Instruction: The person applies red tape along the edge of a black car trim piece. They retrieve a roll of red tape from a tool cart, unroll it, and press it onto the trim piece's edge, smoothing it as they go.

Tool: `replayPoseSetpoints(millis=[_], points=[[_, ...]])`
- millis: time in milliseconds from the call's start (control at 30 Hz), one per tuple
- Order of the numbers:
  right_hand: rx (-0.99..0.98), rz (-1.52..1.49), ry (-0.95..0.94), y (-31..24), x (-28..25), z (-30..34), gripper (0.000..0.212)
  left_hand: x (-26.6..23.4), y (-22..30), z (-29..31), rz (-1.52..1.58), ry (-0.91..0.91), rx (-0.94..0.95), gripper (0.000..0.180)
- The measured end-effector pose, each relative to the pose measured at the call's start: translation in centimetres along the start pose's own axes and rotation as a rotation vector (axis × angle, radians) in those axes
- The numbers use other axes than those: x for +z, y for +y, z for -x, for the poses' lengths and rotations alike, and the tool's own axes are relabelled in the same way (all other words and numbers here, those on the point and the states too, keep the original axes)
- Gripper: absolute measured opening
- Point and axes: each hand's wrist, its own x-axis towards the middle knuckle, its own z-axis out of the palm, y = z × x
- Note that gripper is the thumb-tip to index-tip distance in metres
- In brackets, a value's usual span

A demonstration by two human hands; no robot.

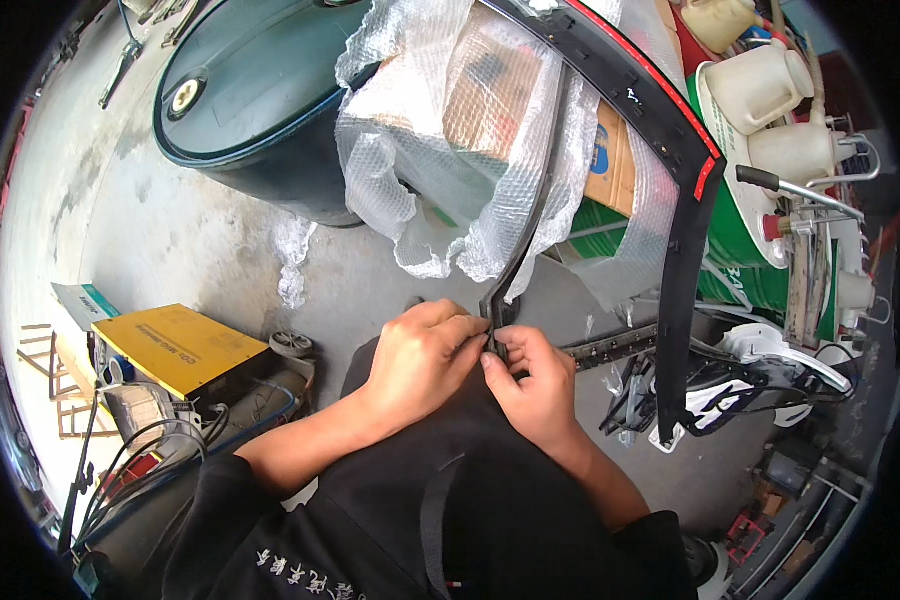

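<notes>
In front of my body, both hands meet at the end of a long, thin black trim strip [530,225]. My left hand [420,355] pinches the strip's end with its thumb and fingers. Close against it, my right hand [532,385] is closed on the same end, thumb on the near side. The exact spot between the fingertips is hidden. From there the strip runs up over bubble wrap [440,150]. A wider curved black trim panel [682,260] with red tape [660,65] along its edge arches over on the right.
A dark blue drum [260,90] stands at the upper left. On the left sits a yellow machine [180,345] with cables and a small wheel. Green-and-white drums [740,220] carry pale jugs [755,90] at the right. Black and white car parts [740,375] lie below them.
</notes>
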Motion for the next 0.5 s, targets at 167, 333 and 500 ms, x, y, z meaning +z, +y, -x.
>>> replayPoseSetpoints(millis=[167,333,500], points=[[-0.048,0.019,-0.003,-0.83,-0.31,0.01,0.016,-0.02,0.45,0.19,-0.066,-0.035,-0.068,0.008],[-0.073,-0.012,0.024,-0.47,-0.22,0.12,0.013,0.28,0.52,0.22,-0.017,0.008,-0.099,0.006],[-0.139,0.039,0.003,-0.17,-0.57,-0.02,0.011,0.65,0.33,0.29,-0.083,0.026,-0.017,0.006]])
